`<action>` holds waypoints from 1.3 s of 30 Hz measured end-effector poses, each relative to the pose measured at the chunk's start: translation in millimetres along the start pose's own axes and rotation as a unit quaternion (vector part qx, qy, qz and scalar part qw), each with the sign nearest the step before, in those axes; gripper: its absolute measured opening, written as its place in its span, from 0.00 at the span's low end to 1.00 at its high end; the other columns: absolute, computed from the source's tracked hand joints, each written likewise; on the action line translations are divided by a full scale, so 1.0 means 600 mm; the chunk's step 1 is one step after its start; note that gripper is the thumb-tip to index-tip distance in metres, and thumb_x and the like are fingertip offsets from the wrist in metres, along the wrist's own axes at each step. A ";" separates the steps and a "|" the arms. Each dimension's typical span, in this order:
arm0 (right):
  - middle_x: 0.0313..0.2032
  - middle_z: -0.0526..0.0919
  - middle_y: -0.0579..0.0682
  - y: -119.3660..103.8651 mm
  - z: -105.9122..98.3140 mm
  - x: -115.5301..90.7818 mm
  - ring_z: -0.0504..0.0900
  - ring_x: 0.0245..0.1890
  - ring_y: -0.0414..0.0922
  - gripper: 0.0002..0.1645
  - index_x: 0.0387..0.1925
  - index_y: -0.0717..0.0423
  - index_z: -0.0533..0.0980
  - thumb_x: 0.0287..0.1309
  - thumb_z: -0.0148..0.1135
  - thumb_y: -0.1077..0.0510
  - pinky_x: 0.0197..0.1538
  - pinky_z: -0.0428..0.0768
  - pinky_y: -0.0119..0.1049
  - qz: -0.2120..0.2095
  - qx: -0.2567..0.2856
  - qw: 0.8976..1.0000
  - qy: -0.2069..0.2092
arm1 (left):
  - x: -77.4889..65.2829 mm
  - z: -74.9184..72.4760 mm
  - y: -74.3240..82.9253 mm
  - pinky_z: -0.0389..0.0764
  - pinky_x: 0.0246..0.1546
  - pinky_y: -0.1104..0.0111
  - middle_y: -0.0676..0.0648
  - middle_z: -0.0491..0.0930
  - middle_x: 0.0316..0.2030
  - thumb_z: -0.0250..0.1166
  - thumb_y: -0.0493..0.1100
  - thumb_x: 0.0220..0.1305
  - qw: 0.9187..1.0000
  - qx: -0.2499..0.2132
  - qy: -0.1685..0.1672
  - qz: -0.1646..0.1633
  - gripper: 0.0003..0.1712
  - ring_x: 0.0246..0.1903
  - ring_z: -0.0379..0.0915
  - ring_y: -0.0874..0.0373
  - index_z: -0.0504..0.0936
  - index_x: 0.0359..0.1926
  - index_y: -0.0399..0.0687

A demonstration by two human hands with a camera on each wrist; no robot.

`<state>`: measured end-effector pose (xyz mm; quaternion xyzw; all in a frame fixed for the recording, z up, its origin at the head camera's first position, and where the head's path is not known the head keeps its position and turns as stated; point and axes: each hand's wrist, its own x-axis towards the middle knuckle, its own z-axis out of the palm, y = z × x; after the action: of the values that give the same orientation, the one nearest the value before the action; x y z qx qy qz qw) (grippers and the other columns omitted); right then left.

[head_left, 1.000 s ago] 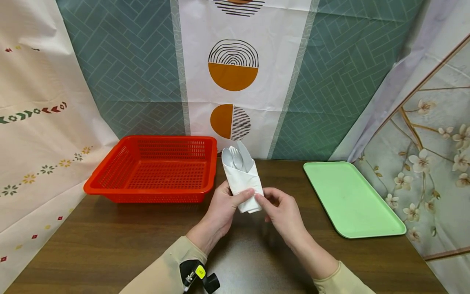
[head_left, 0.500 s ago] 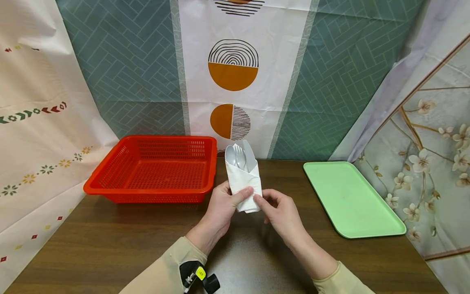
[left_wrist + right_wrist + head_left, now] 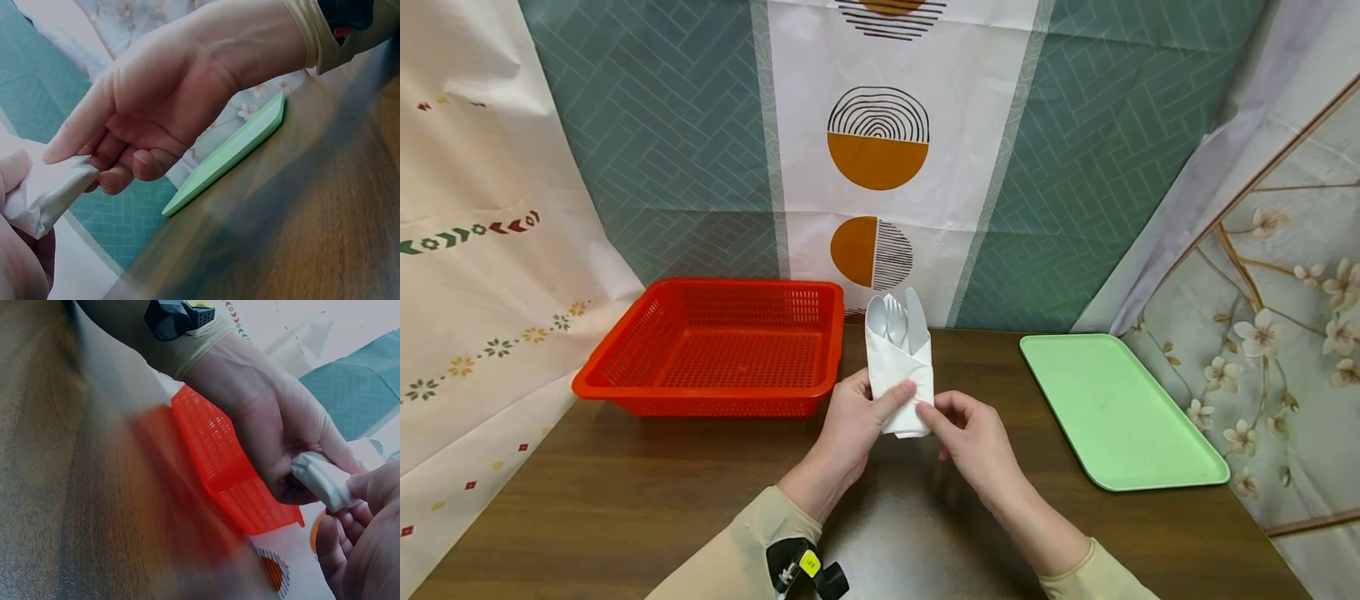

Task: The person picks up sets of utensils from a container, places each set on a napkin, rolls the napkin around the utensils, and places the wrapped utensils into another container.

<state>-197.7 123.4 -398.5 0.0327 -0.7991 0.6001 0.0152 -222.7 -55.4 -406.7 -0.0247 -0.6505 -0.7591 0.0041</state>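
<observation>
A white napkin is folded into a pocket and stands raised above the table in the head view. Out of its top poke a grey spoon, a fork and a knife, side by side. My left hand grips the lower left of the napkin, thumb across its front. At the lower right edge, my right hand pinches it between thumb and fingers. Both wrist views show the napkin's folded bottom end, with the right hand's thumb on top; the cutlery handles are hidden inside the napkin.
A red perforated basket stands on the brown wooden table to the left. On the right lies a light green tray. Patterned cloths hang behind and at both sides.
The wrapped cutlery has turned from leaning left to nearly upright, its top shifting right. Both hands keep their hold in about the same place.
</observation>
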 end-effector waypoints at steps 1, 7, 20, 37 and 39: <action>0.33 0.83 0.58 0.000 0.000 -0.001 0.77 0.23 0.48 0.10 0.43 0.55 0.88 0.71 0.76 0.52 0.31 0.82 0.39 -0.001 -0.003 1.000 -0.002 | -0.001 -0.001 0.001 0.88 0.46 0.64 0.42 0.90 0.51 0.80 0.45 0.69 1.000 0.005 0.000 -0.003 0.25 0.44 0.87 0.50 0.87 0.61 0.39; 0.31 0.82 0.51 0.000 0.000 0.000 0.77 0.23 0.48 0.10 0.44 0.54 0.88 0.71 0.76 0.52 0.30 0.81 0.36 -0.017 -0.025 0.999 -0.019 | -0.004 -0.012 0.012 0.88 0.46 0.62 0.43 0.89 0.52 0.79 0.47 0.70 0.999 0.033 -0.013 0.001 0.25 0.46 0.85 0.49 0.86 0.62 0.40; 0.33 0.85 0.49 -0.015 0.003 0.014 0.80 0.24 0.47 0.05 0.44 0.48 0.88 0.72 0.76 0.52 0.30 0.82 0.38 -0.076 -0.086 0.992 -0.057 | -0.001 -0.045 0.060 0.88 0.41 0.63 0.43 0.88 0.48 0.80 0.46 0.69 0.995 0.094 0.000 0.015 0.23 0.43 0.85 0.48 0.87 0.59 0.41; 0.39 0.87 0.32 -0.023 0.028 0.029 0.85 0.40 0.36 0.04 0.45 0.42 0.89 0.71 0.76 0.52 0.50 0.86 0.45 -0.159 -0.178 0.971 -0.034 | -0.002 -0.106 0.101 0.89 0.43 0.63 0.41 0.88 0.51 0.80 0.43 0.68 0.989 0.143 0.032 0.015 0.25 0.44 0.86 0.47 0.85 0.63 0.42; 0.39 0.87 0.32 -0.024 0.032 0.030 0.85 0.40 0.35 0.04 0.45 0.40 0.88 0.71 0.76 0.53 0.51 0.87 0.47 -0.172 -0.185 0.967 -0.031 | -0.002 -0.110 0.106 0.89 0.43 0.62 0.41 0.87 0.52 0.80 0.43 0.68 0.989 0.146 0.033 0.013 0.26 0.45 0.86 0.46 0.85 0.63 0.42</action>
<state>-214.2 100.5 -388.8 0.1847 -0.8787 0.4288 0.0997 -221.3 -130.5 -354.4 -0.0074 -0.7535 -0.6562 0.0387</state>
